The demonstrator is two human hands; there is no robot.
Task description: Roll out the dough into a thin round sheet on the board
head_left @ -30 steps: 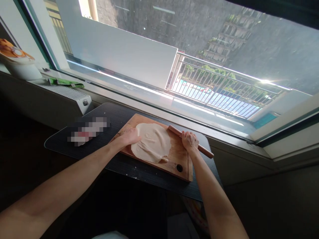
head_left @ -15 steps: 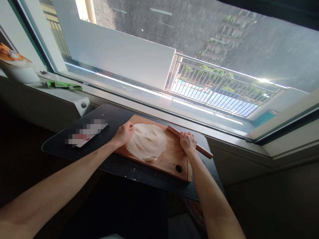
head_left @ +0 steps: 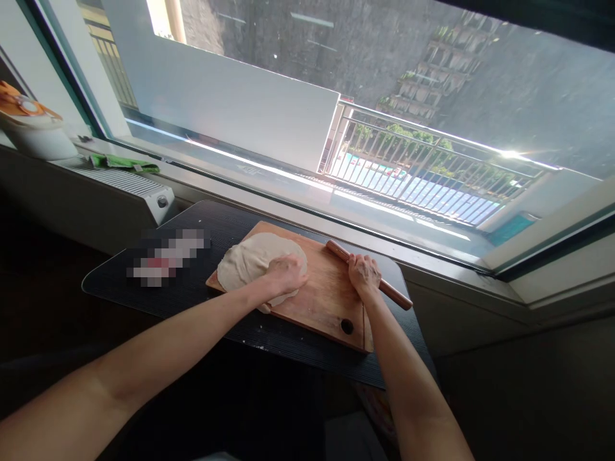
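Observation:
A thin, pale sheet of rolled-out dough (head_left: 245,261) lies wrinkled across the left half of a wooden cutting board (head_left: 329,288), and its left edge reaches the board's rim. My left hand (head_left: 287,274) is closed at the sheet's right edge, fingers curled onto the dough; the fingertips are partly hidden. At the board's right side, my right hand (head_left: 364,274) wraps round the middle of a wooden rolling pin (head_left: 396,295), which lies slantwise over the board's edge.
The board rests on a small dark table (head_left: 192,301) with a blurred-out item (head_left: 168,258) at its left. White specks dot the front edge. Behind stand a window sill (head_left: 288,208), a heater (head_left: 161,202) with a green cloth (head_left: 122,164), and a white bin (head_left: 41,137).
My left hand has gone from the dough's left edge to its right edge. The sheet now lies further left on the board. My right hand stays on the rolling pin.

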